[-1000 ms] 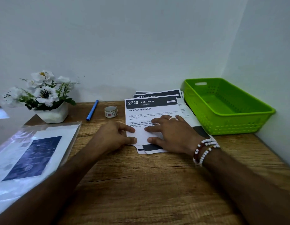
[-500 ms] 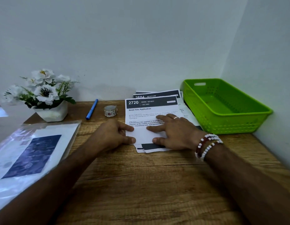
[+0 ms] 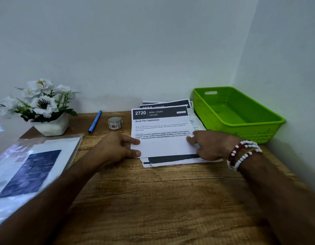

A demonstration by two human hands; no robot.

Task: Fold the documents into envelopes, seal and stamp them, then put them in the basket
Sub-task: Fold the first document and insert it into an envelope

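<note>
A stack of printed documents [image 3: 172, 160] lies on the wooden desk [image 3: 162, 200], left of the green basket [image 3: 241, 134]. The top document [image 3: 160, 125], headed "2720 Book Film Application", has its lower part folded up over the text. My left hand [image 3: 116, 147] pinches the fold's left edge between thumb and index finger. At the right edge, my right hand [image 3: 211, 145], with bead bracelets on the wrist, holds the sheet with fingertips on top and thumb at the lower corner. A small roll of stamps [image 3: 115, 123] stands left of the stack. The basket holds nothing.
A blue pen [image 3: 95, 121] lies beside the roll. A white pot of white flowers [image 3: 47, 112] stands at the back left. A clear plastic sleeve with white and dark blue sheets [image 3: 29, 170] covers the desk's left side. Walls close off the back and right.
My right hand has slid from the middle of the folded sheet to its right edge, uncovering the text lines. My left hand has stayed at the left edge.
</note>
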